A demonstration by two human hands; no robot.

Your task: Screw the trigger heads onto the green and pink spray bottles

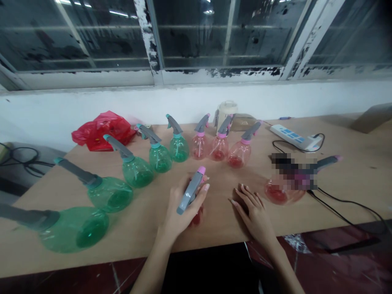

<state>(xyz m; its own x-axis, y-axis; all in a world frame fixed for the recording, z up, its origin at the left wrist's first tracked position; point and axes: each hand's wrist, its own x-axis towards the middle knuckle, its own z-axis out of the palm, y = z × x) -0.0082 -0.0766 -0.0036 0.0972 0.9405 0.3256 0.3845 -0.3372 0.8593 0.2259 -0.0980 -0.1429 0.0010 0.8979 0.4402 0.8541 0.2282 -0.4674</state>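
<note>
Curling round a grey-headed, clear-red plastic spray bottle (189, 192) at lower centre, my left hand (178, 209) probably steadies it; my right hand (255, 212) lies loosely spread on the wooden tabletop (223, 228), perhaps for balance.

Bare tabletop (257, 169) gave me lane between pink bottle row (219, 153) and lone pink bottle (277, 192); green bottles (137, 171) lined left, power strip (294, 138) and black cables (340, 199) hemmed right.
</note>
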